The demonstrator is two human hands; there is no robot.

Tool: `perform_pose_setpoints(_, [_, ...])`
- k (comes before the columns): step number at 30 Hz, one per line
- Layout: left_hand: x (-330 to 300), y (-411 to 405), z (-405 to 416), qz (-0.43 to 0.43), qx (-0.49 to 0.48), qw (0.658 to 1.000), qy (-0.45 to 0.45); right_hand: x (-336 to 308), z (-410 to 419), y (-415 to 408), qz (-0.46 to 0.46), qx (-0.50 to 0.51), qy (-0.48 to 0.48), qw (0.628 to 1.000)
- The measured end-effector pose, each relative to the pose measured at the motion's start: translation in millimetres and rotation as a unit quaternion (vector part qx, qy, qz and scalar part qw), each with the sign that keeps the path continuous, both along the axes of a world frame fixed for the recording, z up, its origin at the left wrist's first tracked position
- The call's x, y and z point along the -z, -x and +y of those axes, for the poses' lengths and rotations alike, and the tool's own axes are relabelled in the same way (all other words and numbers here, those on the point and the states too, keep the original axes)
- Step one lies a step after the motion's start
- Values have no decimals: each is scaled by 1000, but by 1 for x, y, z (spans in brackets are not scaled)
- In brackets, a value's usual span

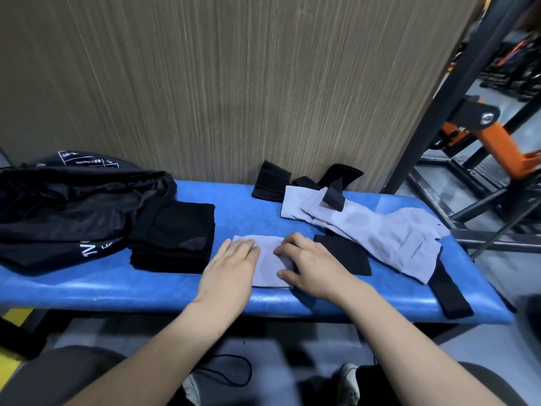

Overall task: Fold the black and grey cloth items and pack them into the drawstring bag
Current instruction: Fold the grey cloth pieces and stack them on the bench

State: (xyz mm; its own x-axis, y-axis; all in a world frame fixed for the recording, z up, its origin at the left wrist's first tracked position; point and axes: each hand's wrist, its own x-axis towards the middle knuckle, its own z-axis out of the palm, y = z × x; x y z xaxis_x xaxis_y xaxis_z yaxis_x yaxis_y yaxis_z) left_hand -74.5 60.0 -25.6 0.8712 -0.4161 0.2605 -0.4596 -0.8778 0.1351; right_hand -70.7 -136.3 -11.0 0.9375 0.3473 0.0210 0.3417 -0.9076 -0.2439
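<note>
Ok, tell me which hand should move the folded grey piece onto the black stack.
Probably the left hand: it rests flat on the folded grey cloth, beside the black stack. The right hand lies farther away.

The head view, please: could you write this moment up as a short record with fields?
surface: blue padded bench against a wood-grain panel
in work: grey cloth, folded flat near the front edge
left hand: flat, pressing the cloth's left part
right hand: fingers curled on the cloth's right part
folded: stack of black cloths, left of the hands
bag: black drawstring bag, far left
unfolded: grey pieces and black pieces on the right
</note>
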Motion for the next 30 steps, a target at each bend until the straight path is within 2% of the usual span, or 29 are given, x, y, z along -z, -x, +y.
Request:
perform_pose_setpoints(4, [-4, -10, 6, 30, -29, 996, -75, -1, 10, -8, 2, -7, 4, 1000])
perform_pose_setpoints(7, [6, -18, 15, -33, -37, 997, -62, -1, 17, -17, 7, -9, -9, 1000])
perform_pose_setpoints(9, [12, -24, 16, -65, -43, 993, -85, 1, 21, -21, 11, -8, -19, 1000])
perform_pose_setpoints(15, [12, -27, 10, -76, -61, 985, -141, 0, 24, -20, 7, -8, -50, 999])
perform_pose_setpoints(17, [8, -29, 7, -82, -58, 986, -133, -5, 17, -17, -8, 1, -72, 997])
perform_pose_setpoints(20, [-5, -34, -6, -99, -40, 993, -46, -15, -2, -8, -52, 37, -79, 995])
perform_pose_setpoints(24, [-25, -42, -36, -27, -40, 994, 100, -27, -45, 7, -89, 141, -103, 981])
perform_pose_setpoints(28, [-36, -65, -73, 83, -59, 955, 278, -35, -99, 21, -103, 276, -180, 939])
perform_pose_setpoints(30, [-39, -78, -92, 127, -74, 936, 320, -38, -128, 28, -114, 339, -245, 901])
